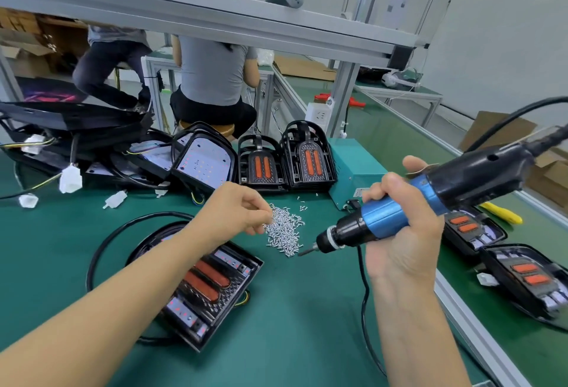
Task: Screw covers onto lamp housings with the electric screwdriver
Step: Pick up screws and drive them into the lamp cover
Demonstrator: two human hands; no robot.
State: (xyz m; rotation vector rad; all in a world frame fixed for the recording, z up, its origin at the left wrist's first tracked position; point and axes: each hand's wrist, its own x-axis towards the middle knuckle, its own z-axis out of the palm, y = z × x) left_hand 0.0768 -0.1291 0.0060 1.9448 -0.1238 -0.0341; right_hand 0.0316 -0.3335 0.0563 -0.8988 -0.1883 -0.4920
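Observation:
A black lamp housing (212, 291) with orange lenses and its cover lies on the green mat, under my left forearm. Just beyond it lies a heap of small silver screws (284, 231). My left hand (242, 210) reaches into the heap's left edge, fingertips pinching screws. My right hand (399, 233) grips the blue and black electric screwdriver (408, 208), held off the mat. Its bit (305, 252) points down-left at the near edge of the screw heap.
Two black covers (285, 159) stand upright at the back beside a teal power box (353, 171). A pile of housings with wires and white connectors (92, 147) fills the back left. Two finished lamps (507, 257) lie at the right. Two people sit beyond the bench.

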